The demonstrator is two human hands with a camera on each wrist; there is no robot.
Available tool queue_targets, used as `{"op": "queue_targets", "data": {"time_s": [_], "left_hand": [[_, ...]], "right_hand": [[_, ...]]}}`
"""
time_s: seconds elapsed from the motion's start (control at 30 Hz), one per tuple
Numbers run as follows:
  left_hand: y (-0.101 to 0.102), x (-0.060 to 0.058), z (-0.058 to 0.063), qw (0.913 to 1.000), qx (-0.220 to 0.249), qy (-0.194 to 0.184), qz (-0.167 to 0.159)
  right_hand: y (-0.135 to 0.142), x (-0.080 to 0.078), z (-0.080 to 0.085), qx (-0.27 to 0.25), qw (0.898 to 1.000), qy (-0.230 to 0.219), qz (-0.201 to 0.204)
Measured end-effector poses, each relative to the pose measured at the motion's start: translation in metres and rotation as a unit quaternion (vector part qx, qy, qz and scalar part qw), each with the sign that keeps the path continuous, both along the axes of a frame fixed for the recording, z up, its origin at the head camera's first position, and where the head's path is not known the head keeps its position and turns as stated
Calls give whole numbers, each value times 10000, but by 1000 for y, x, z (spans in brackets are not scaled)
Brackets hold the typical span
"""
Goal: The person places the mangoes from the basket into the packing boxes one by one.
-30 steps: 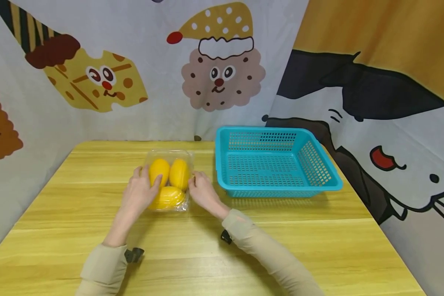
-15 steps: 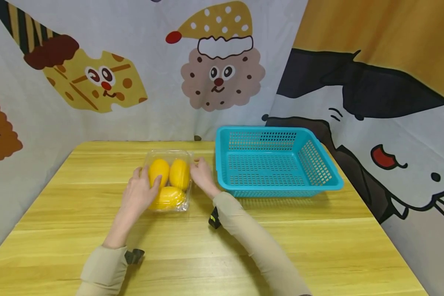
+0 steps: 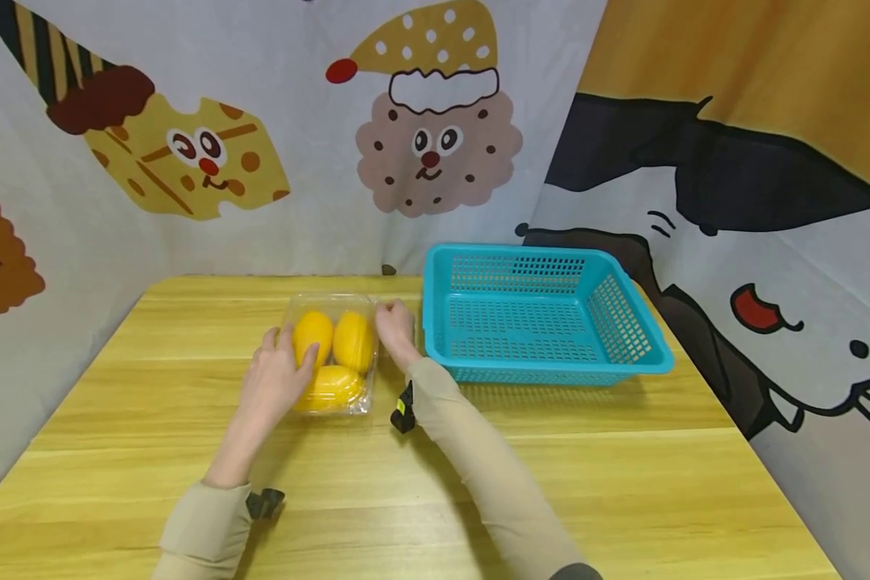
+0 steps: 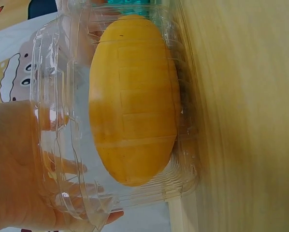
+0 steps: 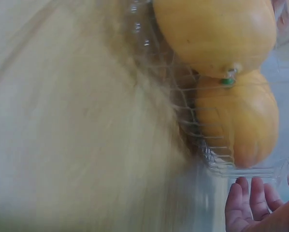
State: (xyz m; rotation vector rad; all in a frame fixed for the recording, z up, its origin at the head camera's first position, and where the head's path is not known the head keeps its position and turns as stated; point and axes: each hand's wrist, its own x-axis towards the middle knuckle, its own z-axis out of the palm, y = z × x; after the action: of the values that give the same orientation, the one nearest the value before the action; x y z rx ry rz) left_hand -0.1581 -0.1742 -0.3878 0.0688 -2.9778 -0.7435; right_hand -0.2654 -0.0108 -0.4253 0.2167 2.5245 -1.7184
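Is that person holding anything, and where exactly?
The left hand holds the clear plastic box by its left side. The right hand is at the box's far right corner; whether it grips there cannot be told.

Yellow fruits [image 3: 352, 342] in seemingly lidded box [image 3: 332, 301]

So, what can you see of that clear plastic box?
The clear plastic box is shiny and ribbed, with rounded corners. It sits flat on the wooden table, left of the turquoise basket, with three yellow oval fruits inside. The left hand grips its left side; the right hand is at its far right corner. Whether it's latched isn't clear.
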Motion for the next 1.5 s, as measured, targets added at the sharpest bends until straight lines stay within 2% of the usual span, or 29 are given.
{"op": "queue_targets", "data": {"time_s": [0.13,0.3,0.47,0.83,1.23,1.5], "left_hand": [[0,0,0,10000,-17,-11,3],[1,0,0,10000,-30,-38,6],[2,0,-1,10000,-5,-74,10],[3,1,-1,9999,-88,45,40],[3,0,-2,9999,-108,60,14],[2,0,-3,9999,-121,79,13]], "right_hand": [[-3,-6,-1,-290,9992,-139,-235],[-3,-13,-1,-384,9976,-328,-466],[-2,-16,1,-419,9971,-442,-460],[-4,-22,1,-284,9980,-332,-467],[-5,-24,-8,-604,9952,-436,-629],[-6,-24,-6,-702,9947,-462,-586]]}}
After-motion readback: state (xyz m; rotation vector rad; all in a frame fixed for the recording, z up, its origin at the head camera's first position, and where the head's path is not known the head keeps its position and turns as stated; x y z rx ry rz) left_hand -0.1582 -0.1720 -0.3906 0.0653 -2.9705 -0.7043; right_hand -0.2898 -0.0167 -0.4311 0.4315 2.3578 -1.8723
